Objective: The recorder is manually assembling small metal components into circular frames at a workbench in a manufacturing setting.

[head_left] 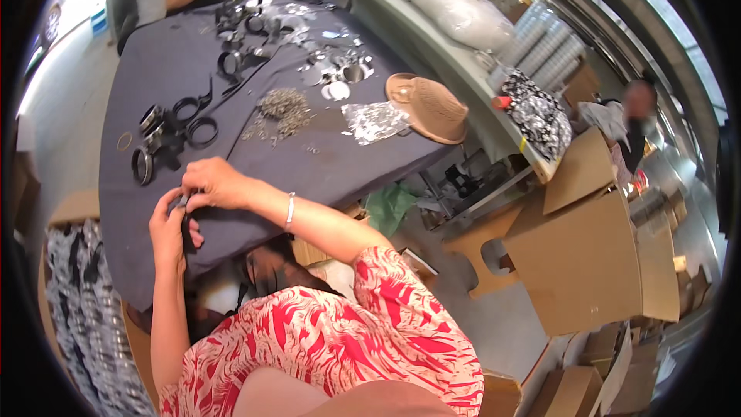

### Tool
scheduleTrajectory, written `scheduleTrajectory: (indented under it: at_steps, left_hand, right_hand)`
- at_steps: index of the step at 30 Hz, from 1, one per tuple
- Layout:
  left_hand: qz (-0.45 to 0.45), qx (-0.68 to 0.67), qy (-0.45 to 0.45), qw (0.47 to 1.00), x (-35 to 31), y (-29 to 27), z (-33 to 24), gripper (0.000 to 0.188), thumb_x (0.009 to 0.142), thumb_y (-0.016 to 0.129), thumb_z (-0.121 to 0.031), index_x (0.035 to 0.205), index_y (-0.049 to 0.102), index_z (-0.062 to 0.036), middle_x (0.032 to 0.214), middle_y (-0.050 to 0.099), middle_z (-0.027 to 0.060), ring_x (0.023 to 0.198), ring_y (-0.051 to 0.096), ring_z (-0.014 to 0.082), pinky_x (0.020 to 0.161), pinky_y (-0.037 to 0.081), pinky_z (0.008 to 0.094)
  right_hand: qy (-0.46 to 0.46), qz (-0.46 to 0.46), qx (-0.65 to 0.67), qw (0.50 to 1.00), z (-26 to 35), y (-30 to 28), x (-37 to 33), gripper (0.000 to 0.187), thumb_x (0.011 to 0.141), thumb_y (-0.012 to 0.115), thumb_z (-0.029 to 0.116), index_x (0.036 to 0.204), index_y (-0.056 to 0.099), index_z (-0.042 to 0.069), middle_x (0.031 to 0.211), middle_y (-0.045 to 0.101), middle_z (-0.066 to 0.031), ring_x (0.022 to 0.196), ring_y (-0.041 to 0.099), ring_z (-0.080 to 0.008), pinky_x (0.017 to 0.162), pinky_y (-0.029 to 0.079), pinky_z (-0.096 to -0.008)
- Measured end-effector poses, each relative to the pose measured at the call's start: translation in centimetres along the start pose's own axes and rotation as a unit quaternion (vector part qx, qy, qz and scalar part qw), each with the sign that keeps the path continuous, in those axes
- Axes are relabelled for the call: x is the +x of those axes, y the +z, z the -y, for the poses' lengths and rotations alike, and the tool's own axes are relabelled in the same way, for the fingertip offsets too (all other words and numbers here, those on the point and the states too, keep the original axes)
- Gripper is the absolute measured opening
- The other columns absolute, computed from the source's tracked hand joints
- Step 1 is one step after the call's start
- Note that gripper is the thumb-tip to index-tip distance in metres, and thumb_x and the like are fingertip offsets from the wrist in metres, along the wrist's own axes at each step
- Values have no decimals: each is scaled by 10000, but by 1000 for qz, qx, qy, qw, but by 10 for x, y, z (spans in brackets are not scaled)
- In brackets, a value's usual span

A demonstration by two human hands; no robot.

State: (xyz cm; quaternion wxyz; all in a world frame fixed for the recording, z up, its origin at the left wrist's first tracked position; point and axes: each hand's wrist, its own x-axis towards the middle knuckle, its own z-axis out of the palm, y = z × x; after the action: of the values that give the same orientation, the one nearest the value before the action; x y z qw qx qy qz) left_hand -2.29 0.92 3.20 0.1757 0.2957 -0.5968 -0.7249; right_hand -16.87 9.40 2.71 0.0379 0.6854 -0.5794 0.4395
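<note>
Left hand [166,235] and right hand [214,183] pinching small dark piece [186,222], wearer's side of grey metal-bits heap [284,110]! Round black bands [191,133] left of heap, tan woven hat [432,110] right.

Matt, dark-grey fabric makes up the smooth tablecloth [340,174]. On it lie black rings [168,141] with a glossy finish, a rough heap of small metal parts [284,106], shiny, smooth discs [336,91] and a crinkled, glossy, silvery packet [374,122]. The tan hat [432,110] looks coarsely woven and matt; the bracelet [290,210], polished metal; the blouse [309,320], soft printed cloth; the big box [579,262], matt cardboard
</note>
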Motion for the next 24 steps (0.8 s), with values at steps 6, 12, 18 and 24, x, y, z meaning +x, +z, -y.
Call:
scheduleTrajectory:
  at_steps: [6,12,18,24]
  left_hand:
    - [-57,-29,54,997,0,13,12,173,830,492,-65,1001,499,-33,517,470,45,319,403,115,286,282,232]
    - [25,-47,56,997,12,3,11,60,824,520,-69,880,526,-47,529,483,29,319,380,86,288,274,214]
    - [76,9,16,997,17,1,3,28,823,523,-73,837,517,-50,514,489,22,321,394,85,291,311,212]
    - [71,25,14,997,11,-1,2,30,824,522,-73,822,507,-47,501,473,18,321,390,83,292,308,211]
  right_hand:
    - [49,-24,32,998,0,-2,-10,241,614,734,224,707,572,73,698,535,-88,690,547,-272,592,433,-362]
    - [41,-65,-53,996,18,-4,-16,232,632,734,179,714,556,54,684,534,-74,681,552,-266,574,441,-362]
    - [86,-30,-9,996,21,-9,-22,256,631,743,141,769,549,48,716,546,-77,698,559,-264,593,445,-360]
    - [91,-6,-21,996,23,-10,-19,263,632,745,132,775,546,38,739,559,-87,703,569,-266,600,452,-362]
